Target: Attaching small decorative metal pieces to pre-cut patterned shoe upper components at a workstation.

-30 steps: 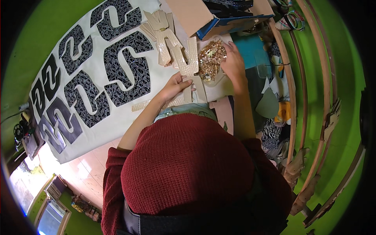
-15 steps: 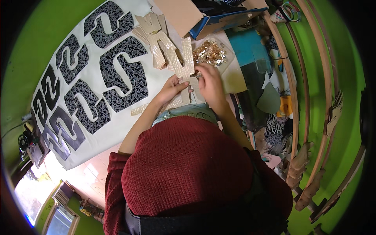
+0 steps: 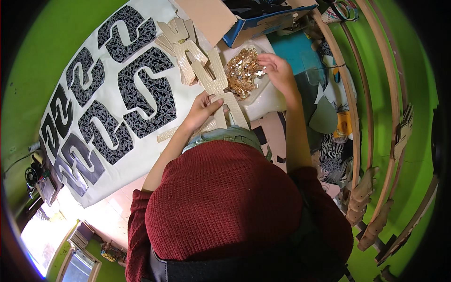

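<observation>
My left hand point(image 3: 204, 111) is closed on a cream, crocodile-textured leather piece point(image 3: 233, 109) with two strap-like legs, its thumb pressed on top. This lower piece meets a second cream two-legged piece point(image 3: 214, 83) that points away from me; how they are joined is too small to tell. My right hand point(image 3: 280, 73) is apart from the leather, at the right side of a heap of small shiny gold metal pieces point(image 3: 243, 74). Its fingers reach loosely over the heap's edge, and no held thing shows in them. A clear plastic tray point(image 3: 260, 90) holds the heap.
A bundle of similar cream pieces point(image 3: 181, 42) lies beyond my left hand. Several black patterned cut-outs point(image 3: 145, 87) spread over the white table point(image 3: 134, 164) at left. An open cardboard box point(image 3: 263, 21) stands at the far side. Wooden rails point(image 3: 350, 98) run along the right.
My right hand has left the joint of the cream pieces and moved right to the gold heap. My left hand keeps its hold; the upper cream piece has tilted left.
</observation>
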The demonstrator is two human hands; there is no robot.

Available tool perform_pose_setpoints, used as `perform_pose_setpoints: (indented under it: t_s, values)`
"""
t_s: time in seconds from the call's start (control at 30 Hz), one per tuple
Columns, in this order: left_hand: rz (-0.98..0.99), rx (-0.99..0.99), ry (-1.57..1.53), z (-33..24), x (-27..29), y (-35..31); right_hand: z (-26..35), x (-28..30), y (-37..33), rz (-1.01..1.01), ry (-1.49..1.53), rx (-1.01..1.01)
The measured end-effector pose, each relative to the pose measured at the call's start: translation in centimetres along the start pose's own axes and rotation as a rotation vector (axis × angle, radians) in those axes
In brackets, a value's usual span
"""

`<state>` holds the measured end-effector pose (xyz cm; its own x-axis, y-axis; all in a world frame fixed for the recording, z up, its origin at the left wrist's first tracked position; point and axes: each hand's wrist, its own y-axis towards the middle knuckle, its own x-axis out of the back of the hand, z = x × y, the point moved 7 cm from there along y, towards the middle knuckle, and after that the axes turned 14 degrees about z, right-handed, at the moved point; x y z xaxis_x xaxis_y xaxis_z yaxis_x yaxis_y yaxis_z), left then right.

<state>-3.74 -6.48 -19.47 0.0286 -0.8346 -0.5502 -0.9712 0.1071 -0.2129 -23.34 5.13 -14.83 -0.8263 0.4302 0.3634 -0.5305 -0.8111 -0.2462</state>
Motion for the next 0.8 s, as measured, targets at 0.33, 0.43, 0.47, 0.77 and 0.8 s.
perform_pose_setpoints:
  t_s: [0.33, 0.43, 0.47, 0.77, 0.8]
  values:
    - [0.022, 0.058, 0.103, 0.4, 0.2, -0.1, 1.7, -2.1, 2.4, -0.143, -0.651, -0.130]
    - [0.008, 0.021, 0.005, 0.5, 0.1, -0.1, 1.5, -2.2, 1.9, -0.083, -0.485, -0.163]
    - [0.008, 0.030, 0.013, 0.5, 0.0, -0.1, 1.4, -2.0, 1.6, -0.082, -0.485, -0.164]
    - [-0.048, 0.004, -0.046, 1.0, 0.2, 0.0, 5.7, -6.2, -4.6, -0.223, -0.549, 0.419]
    - [-0.075, -0.002, -0.073, 1.0, 0.3, -0.1, 5.8, -7.0, -5.1, -0.223, -0.548, 0.422]
